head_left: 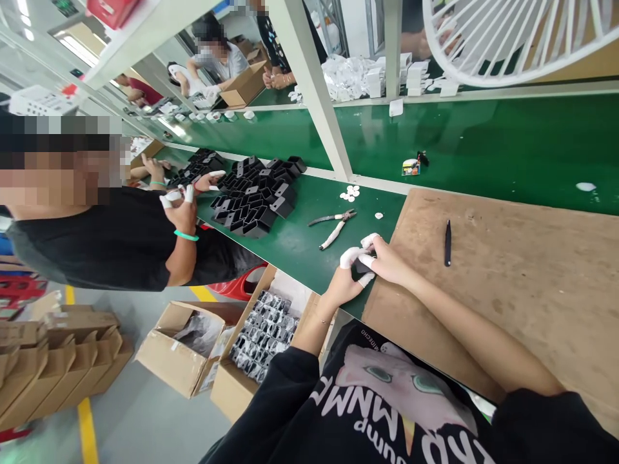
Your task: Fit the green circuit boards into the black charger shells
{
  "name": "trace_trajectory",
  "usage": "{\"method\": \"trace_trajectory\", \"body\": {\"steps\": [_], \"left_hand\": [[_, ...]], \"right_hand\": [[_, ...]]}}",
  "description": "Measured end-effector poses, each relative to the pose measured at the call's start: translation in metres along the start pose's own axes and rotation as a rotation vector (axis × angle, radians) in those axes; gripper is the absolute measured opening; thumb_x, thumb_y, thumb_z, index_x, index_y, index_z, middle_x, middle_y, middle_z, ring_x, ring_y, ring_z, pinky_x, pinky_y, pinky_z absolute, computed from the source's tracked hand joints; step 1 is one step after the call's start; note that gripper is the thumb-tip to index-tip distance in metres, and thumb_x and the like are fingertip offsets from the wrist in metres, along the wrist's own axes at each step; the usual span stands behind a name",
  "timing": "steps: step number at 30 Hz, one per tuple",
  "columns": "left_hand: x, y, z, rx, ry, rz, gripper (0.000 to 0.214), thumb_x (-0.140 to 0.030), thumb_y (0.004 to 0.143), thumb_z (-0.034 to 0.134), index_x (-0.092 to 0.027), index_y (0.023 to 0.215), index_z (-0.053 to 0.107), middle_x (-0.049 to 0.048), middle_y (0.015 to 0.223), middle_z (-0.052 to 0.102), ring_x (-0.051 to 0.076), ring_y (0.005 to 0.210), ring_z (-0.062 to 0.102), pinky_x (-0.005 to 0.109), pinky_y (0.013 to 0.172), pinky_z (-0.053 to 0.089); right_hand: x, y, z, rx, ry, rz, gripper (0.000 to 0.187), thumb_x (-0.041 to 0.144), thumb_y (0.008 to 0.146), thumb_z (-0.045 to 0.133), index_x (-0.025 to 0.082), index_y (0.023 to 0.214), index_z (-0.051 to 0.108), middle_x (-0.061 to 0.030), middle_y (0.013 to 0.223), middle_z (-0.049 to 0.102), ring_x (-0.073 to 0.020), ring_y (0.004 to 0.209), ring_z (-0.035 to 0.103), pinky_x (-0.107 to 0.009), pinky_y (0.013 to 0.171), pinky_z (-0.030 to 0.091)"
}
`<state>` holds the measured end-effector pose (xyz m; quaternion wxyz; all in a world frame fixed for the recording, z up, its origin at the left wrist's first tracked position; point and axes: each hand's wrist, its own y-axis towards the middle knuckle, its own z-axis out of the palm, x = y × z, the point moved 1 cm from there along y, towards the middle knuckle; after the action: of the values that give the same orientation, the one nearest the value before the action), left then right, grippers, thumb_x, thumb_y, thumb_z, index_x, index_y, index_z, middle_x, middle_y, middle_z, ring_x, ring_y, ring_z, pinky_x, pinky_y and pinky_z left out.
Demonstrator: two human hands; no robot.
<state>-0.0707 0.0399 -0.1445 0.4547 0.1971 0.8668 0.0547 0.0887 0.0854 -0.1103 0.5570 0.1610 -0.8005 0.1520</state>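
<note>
Both my hands meet over the green bench edge, with white covers on several fingertips. Between them is a small black plastic housing (360, 265), mostly hidden by the fingers. My left hand (344, 278) is closed round its near left side. From the right, my right hand (385, 261) grips it with thumb and fingers. Beyond the hands lie pliers (341, 227) with pale handles, spread apart. A group of small white discs (350, 193) sits behind them, and one more white disc (379, 216) lies nearer. Black tweezers (447, 243) rest on the brown board to the right.
Many black housings (256, 193) are piled at the left beside a co-worker (97, 232). A brown board (507, 270) covers the right of the bench. A small circuit board (411, 167) lies on the green surface (483, 142) behind. Below, a carton (271, 277) holds wrapped parts.
</note>
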Motion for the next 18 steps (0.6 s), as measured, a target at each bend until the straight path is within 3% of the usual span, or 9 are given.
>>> {"method": "trace_trajectory", "body": {"steps": [4,8,11,15,17,18], "left_hand": [[0.003,-0.004,0.003,-0.033,0.153,0.09,0.048,-0.035,0.086,0.063,-0.016,0.125,0.044,0.0148,0.117,0.064,0.026,0.111,0.065,0.046,0.095,0.054],[0.0,-0.001,-0.006,-0.008,0.344,0.268,0.044,-0.03,0.091,0.056,-0.019,0.132,0.045,0.0156,0.125,0.061,0.025,0.115,0.064,0.042,0.094,0.057],[0.002,-0.002,-0.019,0.03,0.452,0.296,0.039,-0.028,0.092,0.055,-0.024,0.131,0.051,0.0125,0.127,0.061,0.022,0.116,0.064,0.038,0.093,0.058],[0.007,-0.005,-0.031,-0.035,0.474,0.267,0.039,-0.029,0.09,0.059,-0.026,0.129,0.054,0.0103,0.121,0.064,0.021,0.11,0.067,0.036,0.092,0.059],[0.008,-0.007,-0.031,-0.088,0.453,0.25,0.042,-0.027,0.09,0.06,-0.026,0.131,0.053,0.0103,0.12,0.065,0.021,0.109,0.068,0.036,0.091,0.06],[0.008,-0.007,-0.03,-0.107,0.445,0.247,0.044,-0.025,0.089,0.06,-0.026,0.132,0.051,0.0108,0.122,0.065,0.021,0.11,0.068,0.036,0.092,0.06]], "right_hand": [[0.004,-0.003,0.001,-0.018,0.095,0.03,0.032,0.031,0.077,0.057,0.021,0.106,0.048,-0.0113,0.122,0.056,-0.0228,0.11,0.058,-0.044,0.094,0.049],[0.009,0.0,-0.022,-0.031,0.223,0.046,0.039,0.051,0.086,0.049,0.025,0.114,0.051,-0.0087,0.128,0.062,-0.0195,0.109,0.063,-0.039,0.088,0.054],[0.004,0.01,-0.058,-0.167,0.227,0.1,0.045,0.061,0.09,0.036,0.027,0.115,0.052,-0.0077,0.127,0.064,-0.0207,0.107,0.065,-0.041,0.087,0.054],[-0.013,0.039,-0.123,-0.448,0.054,0.183,0.046,0.054,0.081,0.057,0.02,0.112,0.054,-0.0155,0.13,0.059,-0.0302,0.12,0.055,-0.055,0.106,0.038],[-0.023,0.06,-0.15,-0.597,-0.136,0.269,0.053,0.048,0.077,0.064,0.014,0.116,0.053,-0.0235,0.131,0.054,-0.0392,0.126,0.046,-0.064,0.107,0.029],[-0.028,0.072,-0.161,-0.661,-0.279,0.342,0.057,0.048,0.077,0.063,0.011,0.12,0.052,-0.0262,0.129,0.054,-0.0425,0.126,0.044,-0.067,0.104,0.031]]}}
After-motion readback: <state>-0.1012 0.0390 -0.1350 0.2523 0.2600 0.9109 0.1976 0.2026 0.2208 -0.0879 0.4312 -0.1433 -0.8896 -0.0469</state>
